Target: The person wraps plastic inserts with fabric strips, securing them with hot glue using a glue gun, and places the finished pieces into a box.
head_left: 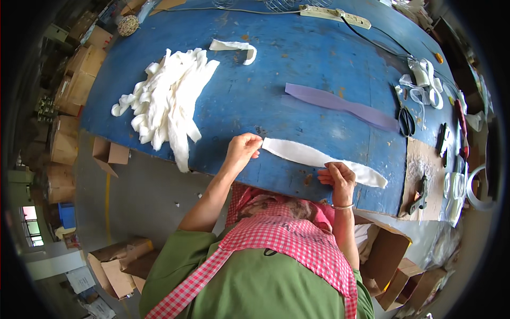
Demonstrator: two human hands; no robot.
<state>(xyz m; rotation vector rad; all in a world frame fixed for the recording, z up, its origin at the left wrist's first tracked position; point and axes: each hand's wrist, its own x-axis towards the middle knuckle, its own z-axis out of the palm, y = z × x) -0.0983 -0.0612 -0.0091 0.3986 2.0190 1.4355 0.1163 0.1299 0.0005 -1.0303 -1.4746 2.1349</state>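
Observation:
A white, fuzzy-edged fabric strip (297,152) lies along the near part of the blue table, wide in two lobes and narrower at the middle. My left hand (244,151) pinches its left end between thumb and fingertips. At the narrow middle, the thumb and fingers of my right hand (338,177) close on the near edge, while the right end rests on the table. Beyond it lies a purple strip (340,105) of similar wavy outline. To the left is a heaped pile of white strips (172,95), with one loose white strip (229,45) behind it.
Black-handled scissors (407,122), a cardboard sheet (419,154) and a black hand tool (423,192) lie at the right. A power strip (334,16) with cables crosses the far side. Open cardboard boxes (119,266) stand on the floor beside me.

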